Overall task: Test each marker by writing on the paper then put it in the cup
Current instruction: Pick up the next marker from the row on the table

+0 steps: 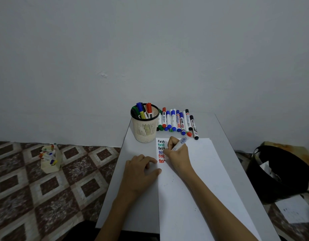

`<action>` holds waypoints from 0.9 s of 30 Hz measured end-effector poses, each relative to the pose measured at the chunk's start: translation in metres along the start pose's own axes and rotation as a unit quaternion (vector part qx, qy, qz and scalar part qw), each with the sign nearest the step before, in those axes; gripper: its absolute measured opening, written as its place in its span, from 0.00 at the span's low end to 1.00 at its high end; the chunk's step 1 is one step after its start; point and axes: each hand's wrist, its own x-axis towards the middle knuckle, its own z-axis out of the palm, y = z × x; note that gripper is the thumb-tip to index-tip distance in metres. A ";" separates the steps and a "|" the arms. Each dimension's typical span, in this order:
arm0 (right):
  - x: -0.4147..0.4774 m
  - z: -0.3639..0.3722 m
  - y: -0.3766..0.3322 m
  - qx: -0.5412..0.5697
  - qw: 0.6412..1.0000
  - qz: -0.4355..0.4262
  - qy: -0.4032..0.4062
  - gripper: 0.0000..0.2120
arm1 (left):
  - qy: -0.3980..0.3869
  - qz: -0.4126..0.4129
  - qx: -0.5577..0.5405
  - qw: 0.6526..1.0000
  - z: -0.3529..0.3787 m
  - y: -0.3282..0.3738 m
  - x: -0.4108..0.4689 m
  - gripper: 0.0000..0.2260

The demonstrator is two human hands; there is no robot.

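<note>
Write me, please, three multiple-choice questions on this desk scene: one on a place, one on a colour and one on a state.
1. Where does the cup stand?
A. On a shelf
B. On the table, left of the row of loose markers
C. On a chair

2. What colour is the lowest word on the paper?
A. Green
B. Red
C. Black

3. What is the right hand doing?
A. Lying flat, empty
B. Reaching into the cup
C. Gripping a marker by the written words

Answers: 1 B, it stands on bare table beside the row; 2 B, the bottom "test" is red; 3 C, it curls round a marker.
</note>
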 end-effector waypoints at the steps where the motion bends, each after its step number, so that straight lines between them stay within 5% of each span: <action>1: 0.001 -0.001 0.000 0.005 1.000 -0.001 0.002 0.13 | -0.001 0.000 -0.001 1.000 0.000 0.000 0.000 0.17; 13: 0.002 -0.003 0.000 0.010 1.000 -0.005 -0.026 0.13 | 0.002 0.014 0.002 1.000 0.002 -0.001 0.000 0.17; 21: 0.005 -0.018 -0.003 0.268 0.963 -0.004 -0.006 0.11 | 0.050 0.015 -0.132 0.990 -0.003 -0.002 -0.004 0.15; 24: 0.006 -0.018 -0.003 0.340 0.939 0.021 -0.050 0.03 | 0.055 -0.013 -0.164 0.985 -0.007 -0.003 -0.003 0.23; 27: 0.006 -0.019 -0.003 0.344 0.936 0.030 -0.073 0.10 | 0.067 -0.054 -0.219 0.972 -0.011 -0.003 -0.002 0.26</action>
